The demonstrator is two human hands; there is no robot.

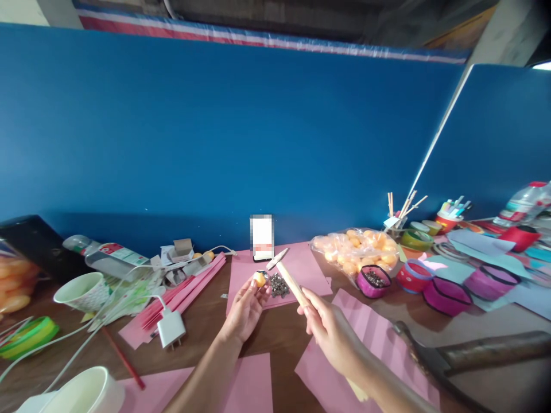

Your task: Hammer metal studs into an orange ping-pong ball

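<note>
My left hand pinches a small orange ball that looks like a table tennis ball, with something dark at its top edge. In my right hand is a small hammer, gripped by its pale wooden handle; its head is up in the air, beyond and to the right of the ball and apart from it. A pile of small dark metallic pieces lies on pink paper just right of my left fingers. Behind it a phone with a blurred screen leans against the blue panel.
A clear bag of orange balls lies at the back right, beside a purple container of dark pieces. A larger tool with a thick wooden handle rests at right. Left are a white charger, cables and a paper cup.
</note>
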